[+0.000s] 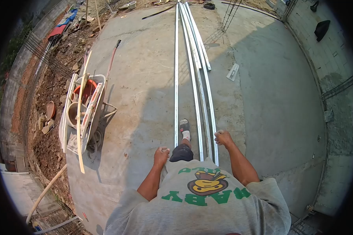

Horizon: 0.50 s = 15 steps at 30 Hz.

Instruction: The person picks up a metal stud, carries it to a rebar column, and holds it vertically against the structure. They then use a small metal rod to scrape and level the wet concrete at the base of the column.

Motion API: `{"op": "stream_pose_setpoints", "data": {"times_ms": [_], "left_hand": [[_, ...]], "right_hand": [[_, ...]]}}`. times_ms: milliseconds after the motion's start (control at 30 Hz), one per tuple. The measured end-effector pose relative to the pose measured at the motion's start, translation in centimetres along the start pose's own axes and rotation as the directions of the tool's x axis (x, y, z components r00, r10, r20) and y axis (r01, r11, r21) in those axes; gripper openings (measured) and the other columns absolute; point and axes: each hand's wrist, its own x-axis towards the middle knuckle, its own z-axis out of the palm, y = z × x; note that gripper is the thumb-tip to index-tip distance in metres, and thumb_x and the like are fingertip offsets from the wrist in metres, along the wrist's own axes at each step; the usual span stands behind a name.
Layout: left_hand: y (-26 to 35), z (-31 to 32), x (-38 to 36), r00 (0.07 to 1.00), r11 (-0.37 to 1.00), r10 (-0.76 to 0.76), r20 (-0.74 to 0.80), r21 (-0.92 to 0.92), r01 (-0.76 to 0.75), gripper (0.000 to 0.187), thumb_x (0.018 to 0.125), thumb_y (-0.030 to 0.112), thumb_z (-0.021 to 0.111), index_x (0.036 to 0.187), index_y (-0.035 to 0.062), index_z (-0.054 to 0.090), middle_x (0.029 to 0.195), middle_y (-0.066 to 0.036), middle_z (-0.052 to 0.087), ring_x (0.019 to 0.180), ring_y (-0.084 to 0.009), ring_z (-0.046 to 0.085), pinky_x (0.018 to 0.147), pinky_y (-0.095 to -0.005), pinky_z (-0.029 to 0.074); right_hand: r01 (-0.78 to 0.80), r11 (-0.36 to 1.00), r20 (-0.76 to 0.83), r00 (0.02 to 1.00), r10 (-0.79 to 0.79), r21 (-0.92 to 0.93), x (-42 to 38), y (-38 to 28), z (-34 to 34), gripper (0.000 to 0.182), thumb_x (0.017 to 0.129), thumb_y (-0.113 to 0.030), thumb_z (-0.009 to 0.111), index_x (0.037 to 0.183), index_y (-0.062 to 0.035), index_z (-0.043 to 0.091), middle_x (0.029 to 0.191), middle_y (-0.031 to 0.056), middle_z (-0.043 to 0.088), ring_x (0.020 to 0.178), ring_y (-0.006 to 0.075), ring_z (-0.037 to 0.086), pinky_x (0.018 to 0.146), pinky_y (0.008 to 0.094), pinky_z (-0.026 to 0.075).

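My left hand [161, 156] is beside my left hip with its fingers curled in, and nothing shows in it. On the other side, my right hand [223, 138] hangs with bent fingers near the long shiny metal bars [195, 86], overlapping none of them in this view. Several of these bars lie lengthwise on the concrete floor in front of me. A single metal bar [176, 74] runs apart from the rest on the left. One sandalled foot [185, 129] stands between that bar and the others.
A wheelbarrow [96, 117] on the left carries buckets and wooden strips [80, 121]. A flat trowel-like tool [233, 72] lies on the concrete floor [278, 98] to the right. Rebar [228, 17] sticks up at the back. A block wall [337, 58] borders the right side, rubble [47, 129] the left.
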Motion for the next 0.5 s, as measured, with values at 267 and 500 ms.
{"op": "stream_pose_setpoints", "data": {"times_ms": [267, 500], "left_hand": [[13.0, -0.1, 19.6, 1.000, 0.999, -0.025, 0.014, -0.022, 0.025, 0.032, 0.082, 0.020, 0.064, 0.103, -0.0030, 0.060, 0.083, -0.013, 0.067, 0.063, -0.0175, 0.064, 0.061, -0.0301, 0.050], [32.2, -5.5, 32.0, 0.983, 0.945, 0.166, -0.079, -0.271, -0.182, 0.036, 0.084, 0.021, 0.063, 0.111, -0.0013, 0.055, 0.082, -0.008, 0.063, 0.064, -0.0128, 0.059, 0.056, -0.0252, 0.046]], "right_hand": [[-0.207, 0.951, -0.077, 0.978, 0.194, -0.228, 12.4, -5.9, -6.4, 0.020, 0.085, -0.017, 0.058, 0.094, 0.0007, 0.060, 0.065, 0.0093, 0.059, 0.048, 0.0175, 0.054, 0.040, 0.0283, 0.042], [0.066, 0.857, -0.189, 0.964, -0.187, -0.511, 23.4, -21.8, -4.6, 0.031, 0.078, -0.026, 0.055, 0.087, 0.0015, 0.065, 0.084, 0.0226, 0.066, 0.077, 0.0327, 0.066, 0.073, 0.0403, 0.051]]}}
